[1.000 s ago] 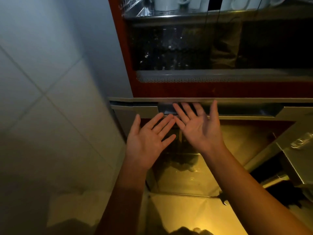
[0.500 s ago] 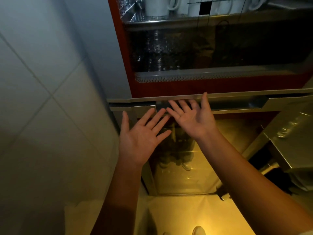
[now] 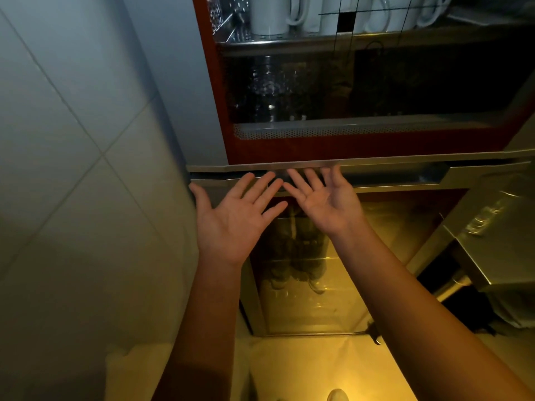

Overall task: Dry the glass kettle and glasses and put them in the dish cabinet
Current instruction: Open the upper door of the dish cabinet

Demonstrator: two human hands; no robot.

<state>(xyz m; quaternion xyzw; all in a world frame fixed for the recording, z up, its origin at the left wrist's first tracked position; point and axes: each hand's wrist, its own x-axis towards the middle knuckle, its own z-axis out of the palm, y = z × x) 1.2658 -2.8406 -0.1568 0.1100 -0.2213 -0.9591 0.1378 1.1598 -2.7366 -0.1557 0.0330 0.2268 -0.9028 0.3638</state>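
Left hand has risen beside right hand (both spread, empty) at the dish cabinet handle.

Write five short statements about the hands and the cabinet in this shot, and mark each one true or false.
1. The left hand and the right hand are both open, palms showing, and hold nothing. True.
2. The right hand grips a glass kettle. False: it is empty, and its fingertips lie at the long metal handle strip.
3. White mugs stand on the top shelf of the red-framed dish cabinet. True.
4. The left hand holds a drying cloth. False: it holds nothing, and its fingers are spread.
5. A pale tiled wall lies to the left of the cabinet. True.
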